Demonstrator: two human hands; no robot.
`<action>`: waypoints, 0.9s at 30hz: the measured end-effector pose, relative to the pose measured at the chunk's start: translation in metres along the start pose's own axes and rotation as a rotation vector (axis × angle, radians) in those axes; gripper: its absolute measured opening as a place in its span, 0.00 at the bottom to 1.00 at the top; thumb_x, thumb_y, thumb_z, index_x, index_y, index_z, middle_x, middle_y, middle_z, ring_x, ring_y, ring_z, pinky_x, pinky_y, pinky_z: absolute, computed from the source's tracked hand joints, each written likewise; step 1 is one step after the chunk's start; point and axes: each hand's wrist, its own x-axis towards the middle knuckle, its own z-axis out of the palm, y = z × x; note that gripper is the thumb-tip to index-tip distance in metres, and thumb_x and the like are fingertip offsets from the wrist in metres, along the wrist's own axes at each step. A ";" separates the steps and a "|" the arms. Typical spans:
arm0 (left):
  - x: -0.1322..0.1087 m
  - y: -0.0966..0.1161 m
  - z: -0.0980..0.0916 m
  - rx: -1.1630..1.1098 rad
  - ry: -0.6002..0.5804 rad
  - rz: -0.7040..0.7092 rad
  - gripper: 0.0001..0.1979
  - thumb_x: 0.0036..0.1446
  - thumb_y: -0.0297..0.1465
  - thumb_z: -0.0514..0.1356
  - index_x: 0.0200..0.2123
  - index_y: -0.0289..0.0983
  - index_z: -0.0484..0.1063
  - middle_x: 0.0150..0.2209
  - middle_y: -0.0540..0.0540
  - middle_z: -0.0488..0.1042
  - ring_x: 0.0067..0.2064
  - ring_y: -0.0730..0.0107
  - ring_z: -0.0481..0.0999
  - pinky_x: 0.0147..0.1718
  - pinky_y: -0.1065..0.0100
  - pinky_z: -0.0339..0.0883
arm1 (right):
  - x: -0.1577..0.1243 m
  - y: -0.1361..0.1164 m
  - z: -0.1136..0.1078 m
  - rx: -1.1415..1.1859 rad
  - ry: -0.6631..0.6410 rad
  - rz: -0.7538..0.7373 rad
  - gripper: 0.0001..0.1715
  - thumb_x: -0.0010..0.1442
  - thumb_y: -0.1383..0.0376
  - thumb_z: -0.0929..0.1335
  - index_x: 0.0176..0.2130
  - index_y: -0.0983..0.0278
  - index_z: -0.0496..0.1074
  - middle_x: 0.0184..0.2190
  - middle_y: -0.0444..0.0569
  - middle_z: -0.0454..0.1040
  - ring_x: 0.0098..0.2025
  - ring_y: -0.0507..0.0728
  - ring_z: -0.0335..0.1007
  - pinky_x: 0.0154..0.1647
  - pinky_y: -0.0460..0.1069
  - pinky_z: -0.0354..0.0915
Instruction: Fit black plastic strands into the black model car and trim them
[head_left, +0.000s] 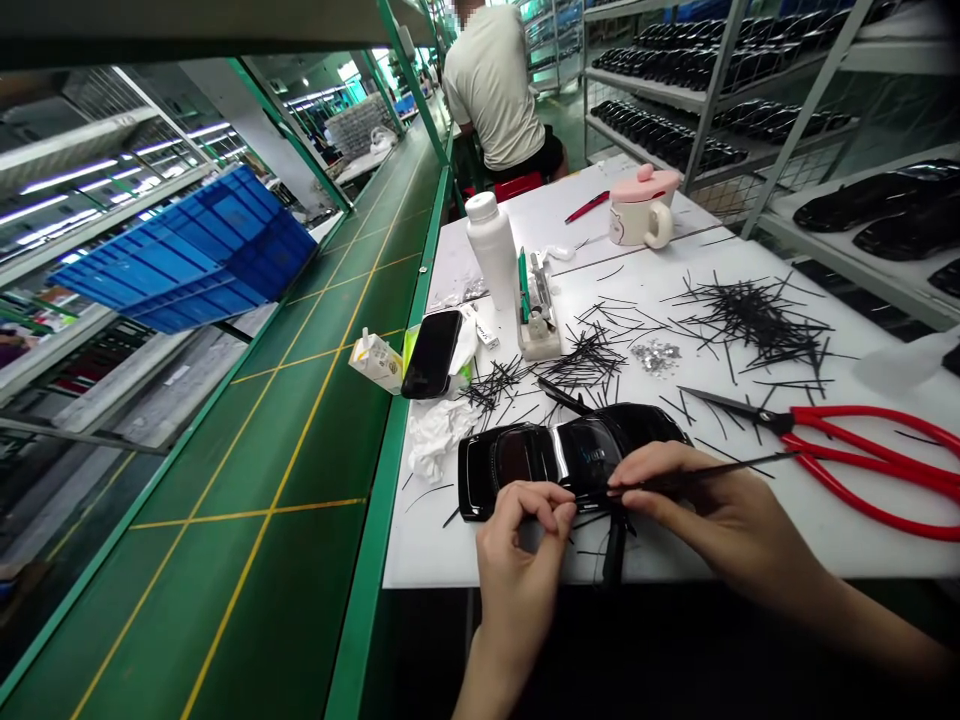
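A glossy black model car [517,460] sits near the front edge of the white table, its doors swung out on both sides. My left hand [517,560] is closed in a pinch at the car's near side; whatever lies between the fingertips is too small to make out. Between the fingers of my right hand [727,515] is a pair of dark tweezers [750,463], with the tips down by the same side of the car, close to my left fingertips. Thin black strips [585,360] lie scattered behind the car.
Red-handled scissors [862,430] lie right of the car. Behind are another strip pile [765,320], small silvery pieces [656,357], a phone [433,355], a white bottle [491,245] and a lidded mug [637,215]. A green conveyor belt [300,440] runs along the left; a person [495,90] sits ahead.
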 end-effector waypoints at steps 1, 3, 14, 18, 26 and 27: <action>0.000 0.000 0.000 0.002 -0.003 -0.002 0.13 0.62 0.26 0.60 0.27 0.37 0.61 0.34 0.49 0.76 0.38 0.72 0.76 0.39 0.69 0.68 | 0.000 0.000 0.000 0.002 0.000 0.000 0.04 0.62 0.65 0.71 0.40 0.56 0.74 0.37 0.42 0.79 0.41 0.50 0.77 0.42 0.40 0.73; -0.001 0.000 0.000 0.006 -0.008 -0.003 0.13 0.62 0.26 0.60 0.27 0.37 0.61 0.34 0.49 0.76 0.38 0.71 0.76 0.40 0.68 0.67 | 0.000 0.000 0.001 0.003 0.006 0.002 0.04 0.62 0.65 0.71 0.40 0.56 0.75 0.37 0.42 0.79 0.41 0.50 0.77 0.42 0.40 0.73; -0.002 -0.003 -0.004 0.020 -0.008 0.058 0.11 0.62 0.25 0.60 0.29 0.38 0.61 0.38 0.51 0.75 0.42 0.73 0.75 0.44 0.69 0.68 | 0.003 0.000 -0.005 0.070 -0.081 0.042 0.03 0.62 0.66 0.72 0.38 0.57 0.75 0.37 0.40 0.79 0.42 0.49 0.77 0.45 0.39 0.71; -0.002 -0.012 -0.013 0.230 0.126 0.194 0.09 0.61 0.22 0.58 0.34 0.40 0.62 0.46 0.49 0.73 0.54 0.69 0.71 0.58 0.60 0.63 | 0.005 0.001 -0.018 0.004 -0.263 0.002 0.03 0.63 0.67 0.71 0.39 0.58 0.74 0.38 0.41 0.78 0.42 0.49 0.76 0.45 0.39 0.70; -0.002 -0.015 -0.008 0.563 0.068 0.271 0.17 0.58 0.26 0.63 0.49 0.39 0.63 0.56 0.38 0.67 0.60 0.57 0.65 0.58 0.49 0.61 | 0.005 0.007 -0.018 -0.144 -0.368 -0.194 0.06 0.66 0.72 0.67 0.42 0.62 0.71 0.37 0.44 0.76 0.41 0.50 0.72 0.43 0.44 0.69; -0.002 -0.015 -0.006 0.587 0.071 0.278 0.19 0.58 0.27 0.64 0.50 0.39 0.63 0.57 0.37 0.66 0.61 0.56 0.64 0.59 0.49 0.61 | 0.005 0.008 -0.017 -0.155 -0.367 -0.213 0.06 0.66 0.72 0.66 0.42 0.62 0.71 0.37 0.45 0.76 0.40 0.50 0.71 0.42 0.44 0.69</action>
